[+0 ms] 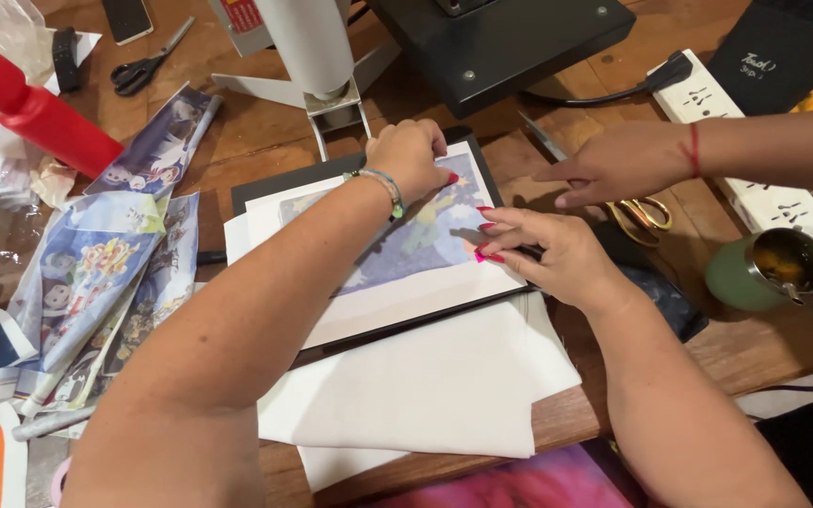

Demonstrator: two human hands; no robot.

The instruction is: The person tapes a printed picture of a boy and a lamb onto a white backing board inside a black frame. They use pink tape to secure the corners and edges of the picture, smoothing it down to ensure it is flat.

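On the wooden table (265, 132), the left hand (411, 155) presses knuckles-down on the far edge of a printed sheet (406, 240) lying on a black board (265, 188). The right hand (557, 254) flattens the sheet's right edge. Another person's hand (618, 162) reaches toward gold-handled scissors (640, 214) near the table's right edge.

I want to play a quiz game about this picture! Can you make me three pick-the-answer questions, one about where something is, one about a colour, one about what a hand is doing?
1. Where are the black-handled scissors?
A. top left of the wooden table
B. on the white cloth
C. inside the green cup

2. What colour are the handles of the scissors by the other person's hand?
A. blue
B. gold
C. white

3. What is the left hand doing?
A. holding a phone
B. pressing on the printed picture sheet
C. lying flat and open on the bare table

Answers: 1 A, they lie near the top left corner. 2 B, the loops look gold. 3 B, the closed hand rests on the sheet's top edge, as the right hand touches its side.
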